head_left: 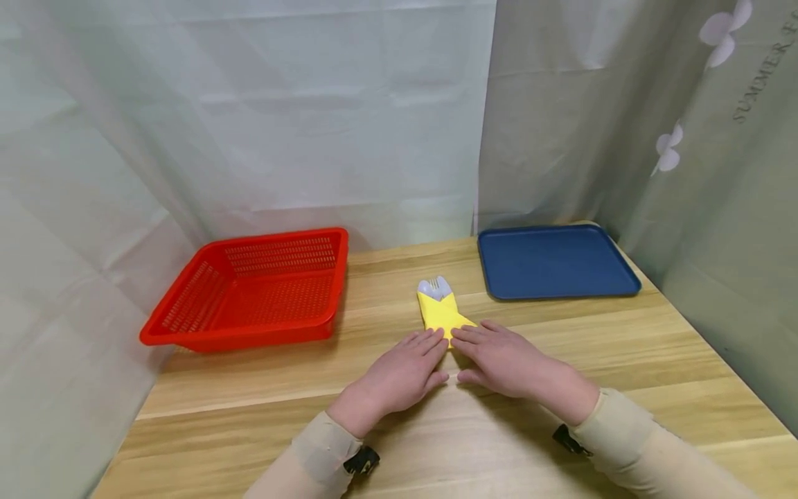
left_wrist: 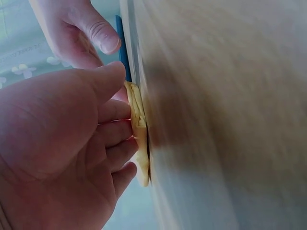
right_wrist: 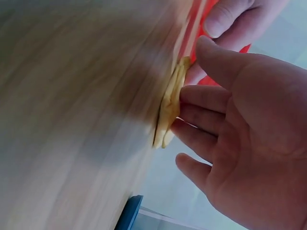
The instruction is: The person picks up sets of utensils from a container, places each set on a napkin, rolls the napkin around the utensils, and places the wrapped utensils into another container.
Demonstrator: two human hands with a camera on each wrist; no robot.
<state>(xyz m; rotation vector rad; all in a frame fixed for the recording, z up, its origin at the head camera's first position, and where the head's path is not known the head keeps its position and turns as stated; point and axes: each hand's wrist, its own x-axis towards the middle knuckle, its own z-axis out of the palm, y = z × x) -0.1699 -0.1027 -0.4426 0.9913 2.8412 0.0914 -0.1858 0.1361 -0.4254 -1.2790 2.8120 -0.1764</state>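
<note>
A folded yellow napkin [head_left: 441,313] lies on the table, wrapped around cutlery. The pale heads of a fork [head_left: 434,284] and a spoon [head_left: 426,287] stick out of its far end. My left hand [head_left: 399,371] rests its fingertips on the napkin's near left part, fingers fairly straight. From the other side my right hand [head_left: 505,357] touches the near right part with extended fingers. Both thumbs point toward each other, nearer to me. In the left wrist view the layered edge of the napkin [left_wrist: 138,120] shows under the fingertips; the cutlery handles are hidden inside the fold.
A red perforated plastic basket [head_left: 249,337] stands at the back left of the wooden table [head_left: 249,443]. At the back right lies a blue tray [head_left: 557,263]. Pale curtains [head_left: 343,125] hang behind and on both sides.
</note>
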